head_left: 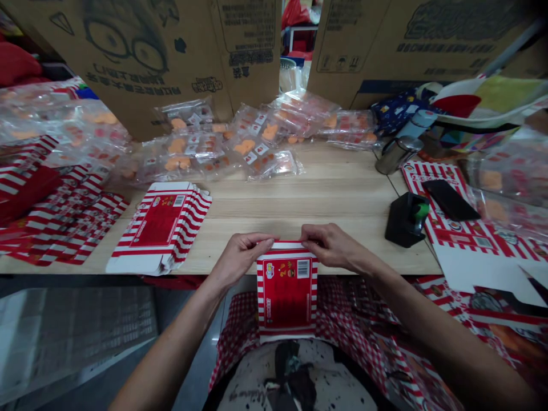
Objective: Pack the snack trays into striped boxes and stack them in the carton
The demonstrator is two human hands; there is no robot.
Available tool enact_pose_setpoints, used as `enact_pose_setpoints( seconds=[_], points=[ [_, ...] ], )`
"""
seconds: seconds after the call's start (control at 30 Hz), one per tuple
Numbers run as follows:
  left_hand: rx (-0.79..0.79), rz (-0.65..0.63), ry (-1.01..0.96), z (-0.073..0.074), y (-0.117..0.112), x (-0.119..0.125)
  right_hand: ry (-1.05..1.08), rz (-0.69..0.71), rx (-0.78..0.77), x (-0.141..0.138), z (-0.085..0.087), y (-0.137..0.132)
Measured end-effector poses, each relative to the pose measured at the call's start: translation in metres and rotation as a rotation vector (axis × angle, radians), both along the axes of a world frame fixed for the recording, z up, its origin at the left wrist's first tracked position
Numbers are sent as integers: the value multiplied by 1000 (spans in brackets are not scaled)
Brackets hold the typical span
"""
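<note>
A red-and-white striped cardboard box (286,294) hangs upright in front of my lap, its printed back with a barcode facing me. At the box's top left corner, my left hand (246,255) pinches the edge between thumb and fingers. My right hand (327,244) grips the top right corner in the same way. Between the two hands runs the white and red top flap. On the table to the left lies a stack of flat striped boxes (160,222) of the same print.
Clear bags with orange pieces (248,145) lie along the table's back, before large brown cartons (180,57). At right stand a black tape dispenser (406,220), a metal flask (396,154) and a dark phone (451,200). A plastic crate (77,331) is below left.
</note>
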State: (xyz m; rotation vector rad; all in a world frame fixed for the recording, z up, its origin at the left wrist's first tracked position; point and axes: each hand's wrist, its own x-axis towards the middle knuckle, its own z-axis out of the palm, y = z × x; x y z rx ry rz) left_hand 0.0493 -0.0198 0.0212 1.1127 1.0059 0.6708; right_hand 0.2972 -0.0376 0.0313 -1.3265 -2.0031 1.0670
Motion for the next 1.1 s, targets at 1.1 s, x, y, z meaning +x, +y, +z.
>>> enact_pose_setpoints(
  seconds=[1.1],
  points=[
    [1288, -82, 196, 54, 30, 51, 243, -282, 607, 40, 33, -25]
  ],
)
